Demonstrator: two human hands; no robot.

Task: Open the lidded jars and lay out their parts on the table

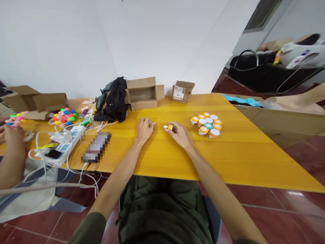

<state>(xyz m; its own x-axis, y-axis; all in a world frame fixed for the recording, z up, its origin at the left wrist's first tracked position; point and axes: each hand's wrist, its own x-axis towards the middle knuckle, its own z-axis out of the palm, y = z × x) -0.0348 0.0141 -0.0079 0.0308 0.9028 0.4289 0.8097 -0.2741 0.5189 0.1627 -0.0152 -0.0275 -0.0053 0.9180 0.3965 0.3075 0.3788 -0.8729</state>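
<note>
My right hand (180,135) pinches a small lidded jar (170,127) just above or on the table. The jar lies on its side, with an orange-edged lid and a whitish end pointing left. Across a short gap, my left hand (144,129) rests with fingers curled and closed; whatever may be in them is hidden. To the right of my right hand stands a close cluster of similar small clear jars (208,125). Most of their lids are white with orange rims, and one is teal.
An open cardboard box (144,104) and a smaller box (180,93) stand along the wall. Left are a black bag (114,101), a blurred phone (96,147), a power strip (69,142) with tangled cables, and colourful balls (64,117). Another person's arm (12,156) reaches in at far left.
</note>
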